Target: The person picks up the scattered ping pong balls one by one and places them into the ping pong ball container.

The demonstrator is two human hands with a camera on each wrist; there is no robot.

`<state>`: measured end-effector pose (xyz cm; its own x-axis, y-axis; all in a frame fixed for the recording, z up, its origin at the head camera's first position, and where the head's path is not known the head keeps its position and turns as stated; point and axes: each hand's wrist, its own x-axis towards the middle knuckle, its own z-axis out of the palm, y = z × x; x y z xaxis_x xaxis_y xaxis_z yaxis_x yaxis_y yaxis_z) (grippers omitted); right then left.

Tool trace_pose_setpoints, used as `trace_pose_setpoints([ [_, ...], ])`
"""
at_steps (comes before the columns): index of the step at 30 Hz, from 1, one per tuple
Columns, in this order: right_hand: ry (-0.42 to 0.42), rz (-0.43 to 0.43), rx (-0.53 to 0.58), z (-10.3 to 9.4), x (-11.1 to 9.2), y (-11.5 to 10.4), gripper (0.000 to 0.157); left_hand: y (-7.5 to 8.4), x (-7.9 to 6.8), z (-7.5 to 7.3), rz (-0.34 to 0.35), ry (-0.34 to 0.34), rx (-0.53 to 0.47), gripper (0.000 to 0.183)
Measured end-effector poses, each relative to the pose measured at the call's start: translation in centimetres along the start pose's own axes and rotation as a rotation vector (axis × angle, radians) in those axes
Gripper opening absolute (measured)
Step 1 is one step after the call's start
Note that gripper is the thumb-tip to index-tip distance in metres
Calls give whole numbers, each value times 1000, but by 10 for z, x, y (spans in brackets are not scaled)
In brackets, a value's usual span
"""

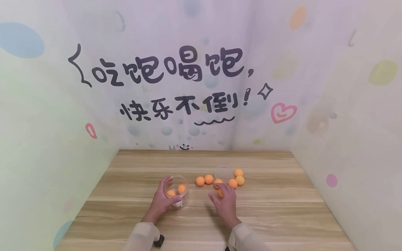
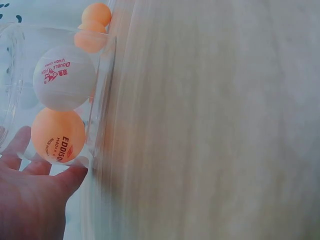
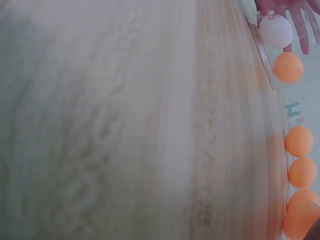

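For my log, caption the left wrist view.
Left fingers hold a clear cylindrical plastic jar; white printed ball and orange printed ball inside.

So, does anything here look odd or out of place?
One thing: the clear jar holds a white ball alongside orange balls, while the loose balls visible on the table are all orange. Nothing looks damaged.

Nine orange balls (image 1: 200, 181), one white ball (image 2: 64, 77), one clear jar (image 1: 184, 202) and one round lid (image 1: 224, 173) are visible.
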<state>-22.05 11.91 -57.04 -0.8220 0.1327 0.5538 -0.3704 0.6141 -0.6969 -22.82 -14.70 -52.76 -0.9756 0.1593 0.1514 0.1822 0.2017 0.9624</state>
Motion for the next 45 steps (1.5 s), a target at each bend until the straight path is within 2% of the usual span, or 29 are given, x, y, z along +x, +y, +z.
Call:
trace_pose_setpoints([
  [4,-10,44,-23,0,0,1,45,-14,5,1,8,17,-5,97],
  [8,-2,54,-8,-1,0,2,46,-32,10,3,25,31,-22,99],
  [14,5,53,-17,0,0,4,44,-35,10,3,52,35,-34,99],
  [20,-23,99,-11,0,0,6,42,-35,10,3,46,35,-22,99],
  [28,-32,106,-9,1,-2,8,36,-37,10,3,45,40,-19,100],
  [38,-70,123,13,3,-5,12,32,-34,9,3,41,35,-13,99],
  [45,-104,156,20,4,-6,12,36,-1,1,0,10,-1,-25,94],
])
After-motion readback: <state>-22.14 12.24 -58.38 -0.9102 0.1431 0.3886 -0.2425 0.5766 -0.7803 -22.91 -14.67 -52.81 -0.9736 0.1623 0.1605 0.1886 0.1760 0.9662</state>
